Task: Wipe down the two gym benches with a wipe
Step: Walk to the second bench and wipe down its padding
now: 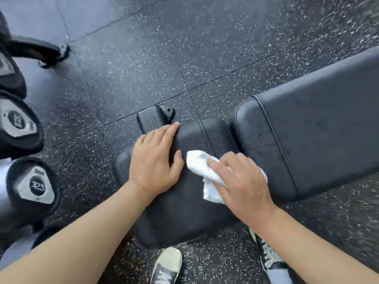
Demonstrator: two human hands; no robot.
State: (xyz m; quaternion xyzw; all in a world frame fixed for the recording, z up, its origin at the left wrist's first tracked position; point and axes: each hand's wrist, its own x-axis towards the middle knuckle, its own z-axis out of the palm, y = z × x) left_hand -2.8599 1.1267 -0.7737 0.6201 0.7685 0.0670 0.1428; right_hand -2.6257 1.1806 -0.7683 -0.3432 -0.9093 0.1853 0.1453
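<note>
Pebbled black vinyl bench (184,201) | left hand (153,162) flat, spread | right hand (242,181) pressing, perhaps gripping, crumpled white wipe (202,167)

**Layout of Bench, Hands and Surroundings**

The seat pad (180,212) is positioned left of the back pad (320,128). The left hand (153,160) is laid flat on the seat pad; the wipe (203,171) is pinned beneath the right hand (242,181). Dumbbells (30,185) are located at far left on the floor (164,48).
</note>
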